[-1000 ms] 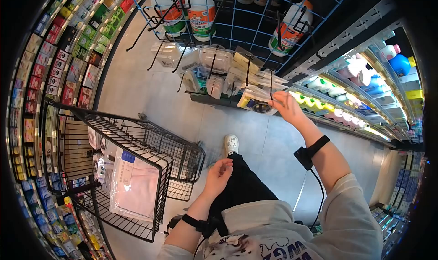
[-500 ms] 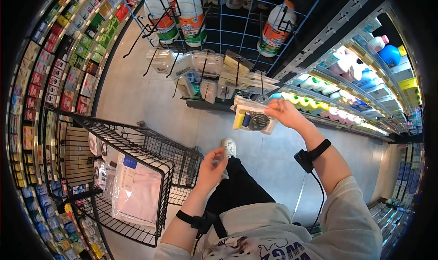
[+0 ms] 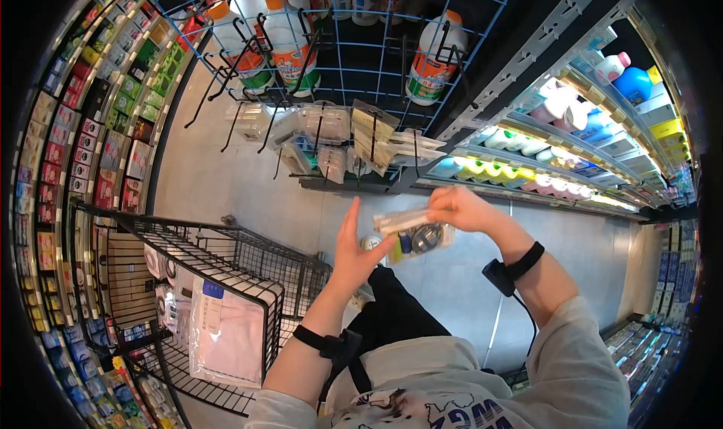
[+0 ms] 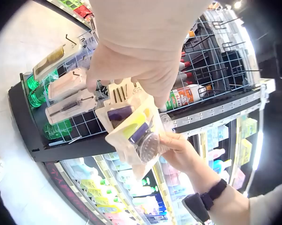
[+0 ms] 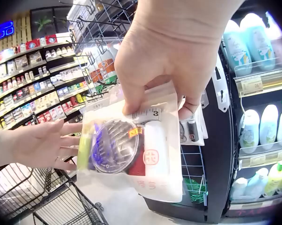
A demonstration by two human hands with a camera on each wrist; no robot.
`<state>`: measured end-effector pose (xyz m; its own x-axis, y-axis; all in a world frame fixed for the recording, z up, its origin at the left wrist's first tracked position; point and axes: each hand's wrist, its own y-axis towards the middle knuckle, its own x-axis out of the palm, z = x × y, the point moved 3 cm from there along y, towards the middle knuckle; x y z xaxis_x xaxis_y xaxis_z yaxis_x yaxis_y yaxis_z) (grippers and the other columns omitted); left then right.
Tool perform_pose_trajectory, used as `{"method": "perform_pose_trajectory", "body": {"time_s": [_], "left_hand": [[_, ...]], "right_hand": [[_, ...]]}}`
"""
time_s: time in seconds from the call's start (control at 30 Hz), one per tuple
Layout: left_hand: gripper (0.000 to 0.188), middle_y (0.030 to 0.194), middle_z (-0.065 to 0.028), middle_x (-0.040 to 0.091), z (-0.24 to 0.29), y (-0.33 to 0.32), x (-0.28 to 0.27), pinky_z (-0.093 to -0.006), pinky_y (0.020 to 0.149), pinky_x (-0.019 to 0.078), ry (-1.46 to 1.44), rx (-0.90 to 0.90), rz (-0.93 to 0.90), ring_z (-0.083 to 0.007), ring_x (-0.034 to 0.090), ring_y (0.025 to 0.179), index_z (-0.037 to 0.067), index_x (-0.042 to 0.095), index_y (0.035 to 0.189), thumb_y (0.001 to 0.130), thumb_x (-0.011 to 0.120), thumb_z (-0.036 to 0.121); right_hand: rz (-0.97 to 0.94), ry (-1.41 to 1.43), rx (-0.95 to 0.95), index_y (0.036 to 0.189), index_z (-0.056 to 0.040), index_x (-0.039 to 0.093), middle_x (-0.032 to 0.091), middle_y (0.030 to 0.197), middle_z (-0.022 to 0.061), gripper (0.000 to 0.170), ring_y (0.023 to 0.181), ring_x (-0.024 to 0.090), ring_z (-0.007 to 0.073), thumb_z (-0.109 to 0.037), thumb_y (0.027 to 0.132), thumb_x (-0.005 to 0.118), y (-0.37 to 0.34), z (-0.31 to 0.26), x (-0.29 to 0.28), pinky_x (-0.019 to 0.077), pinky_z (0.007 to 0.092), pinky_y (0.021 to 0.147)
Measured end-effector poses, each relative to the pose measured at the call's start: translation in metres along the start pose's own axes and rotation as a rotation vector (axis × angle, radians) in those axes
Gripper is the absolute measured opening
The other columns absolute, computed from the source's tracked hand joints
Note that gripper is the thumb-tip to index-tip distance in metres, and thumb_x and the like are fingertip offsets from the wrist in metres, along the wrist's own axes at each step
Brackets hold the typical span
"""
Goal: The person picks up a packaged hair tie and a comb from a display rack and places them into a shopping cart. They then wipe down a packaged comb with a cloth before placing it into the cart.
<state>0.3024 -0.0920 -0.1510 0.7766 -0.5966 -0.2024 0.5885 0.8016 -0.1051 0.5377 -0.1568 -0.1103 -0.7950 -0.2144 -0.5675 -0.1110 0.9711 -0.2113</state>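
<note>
In the head view's centre, the right hand [image 3: 459,209], bent down at the wrist, pinches the packet [image 3: 423,239] by its top edge between thumb and fingers; the left hand [image 3: 355,254] is raised at the packet's left edge, fingers straight and thumb spread wide, contact unclear. The cart [image 3: 218,308] stands lower left

In the head view, the left hand [image 3: 354,254] extends its fingers toward 12 o'clock, thumb spread; the right hand [image 3: 457,208], at its 2 o'clock, pinches.
</note>
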Motion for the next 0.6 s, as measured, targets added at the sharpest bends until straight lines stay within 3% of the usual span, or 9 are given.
{"method": "perform_pose_trajectory", "body": {"time_s": [0.1,0.17,0.2,0.3,0.33,0.47,0.53,0.57,0.6], "left_hand": [[0.081,0.136,-0.0221,0.043,-0.005,-0.003,0.003,-0.0385,0.104,0.0349,0.001,0.128,0.003,-0.03,0.044,0.125,-0.001,0.029,0.141,0.079,0.074,0.023],[0.077,0.128,-0.0159,0.051,-0.005,-0.012,0.01,-0.0343,0.098,0.0409,-0.535,-0.235,-0.284,-0.022,0.051,0.117,0.0,0.033,0.14,0.079,0.075,0.025],[0.067,0.12,-0.0089,0.057,0.007,-0.015,0.008,-0.0297,0.092,0.0448,-0.53,-0.304,-0.326,-0.0145,0.054,0.108,0.001,0.04,0.136,0.082,0.073,0.023],[0.049,0.113,-0.0073,0.059,0.009,-0.032,0.012,-0.0289,0.09,0.0449,-0.559,-0.427,-0.261,-0.013,0.056,0.103,0.001,0.049,0.127,0.088,0.066,0.025],[0.038,0.108,-0.0052,0.061,-0.004,-0.036,0.014,-0.0272,0.085,0.0461,-0.578,-0.468,-0.245,-0.0104,0.057,0.097,0.001,0.053,0.121,0.093,0.06,0.026],[0.034,0.106,-0.004,0.062,-0.015,-0.048,0.009,-0.0257,0.082,0.0466,-0.572,-0.516,-0.224,-0.0098,0.058,0.094,0.0,0.055,0.119,0.095,0.056,0.025],[0.034,0.107,-0.0043,0.062,-0.022,-0.055,0.004,-0.0258,0.083,0.0466,-0.63,-0.547,-0.174,-0.0101,0.058,0.095,0.0,0.055,0.118,0.096,0.055,0.025],[0.033,0.108,-0.0046,0.062,-0.028,-0.06,0.001,-0.0258,0.083,0.0466,-0.685,-0.579,-0.126,-0.0104,0.058,0.096,0.0,0.055,0.118,0.096,0.055,0.024],[0.032,0.111,-0.0051,0.061,-0.035,-0.064,-0.002,-0.0258,0.084,0.0464,-0.732,-0.584,-0.114,-0.0111,0.058,0.098,0.0,0.055,0.118,0.096,0.055,0.023]], "right_hand": [[-0.072,0.086,-0.042,0.086,0.0023,0.066,0.061,0.083,0.0119,0.019,0.074,0.059,0.0245,-0.016,0.083,0.064,-0.004,-0.012,0.009,0.0467,0.0331,0.068],[-0.062,0.229,0.016,0.087,0.0024,0.066,0.061,0.083,0.012,0.018,0.076,0.06,0.0241,-0.016,0.084,0.064,-0.005,-0.022,0.018,0.047,0.0337,0.07],[-0.047,0.23,0.076,0.091,0.0014,0.067,0.062,0.083,0.0121,0.019,0.077,0.06,0.0244,-0.017,0.085,0.063,-0.006,-0.021,0.024,0.0477,0.0337,0.072],[-0.015,0.355,0.277,0.094,-0.0006,0.068,0.062,0.086,0.0122,0.021,0.078,0.06,0.0249,-0.019,0.085,0.063,-0.006,-0.028,0.033,0.048,0.0336,0.075],[-0.038,0.245,0.238,0.097,-0.0012,0.069,0.062,0.087,0.0125,0.023,0.081,0.06,0.0252,-0.019,0.084,0.064,-0.004,-0.026,0.034,0.0483,0.0345,0.077],[-0.029,0.189,0.114,0.095,-0.0018,0.069,0.061,0.085,0.0134,0.021,0.079,0.059,0.0263,-0.019,0.083,0.065,0.006,-0.019,0.025,0.0481,0.0373,0.075],[0.474,-0.079,0.1,0.104,-0.0008,0.063,0.06,0.09,0.0134,0.031,0.082,0.057,0.0286,-0.018,0.079,0.069,0.017,0.007,-0.003,0.0467,0.0389,0.076],[0.468,-0.081,0.096,0.104,-0.0008,0.063,0.06,0.09,0.0134,0.031,0.082,0.057,0.0286,-0.018,0.079,0.069,0.024,0.017,-0.009,0.0467,0.0389,0.076],[0.604,-0.355,0.0,0.108,-0.001,0.058,0.059,0.093,0.0133,0.04,0.083,0.055,0.0298,-0.019,0.076,0.071,0.03,0.019,-0.018,0.0459,0.0393,0.077]]}}
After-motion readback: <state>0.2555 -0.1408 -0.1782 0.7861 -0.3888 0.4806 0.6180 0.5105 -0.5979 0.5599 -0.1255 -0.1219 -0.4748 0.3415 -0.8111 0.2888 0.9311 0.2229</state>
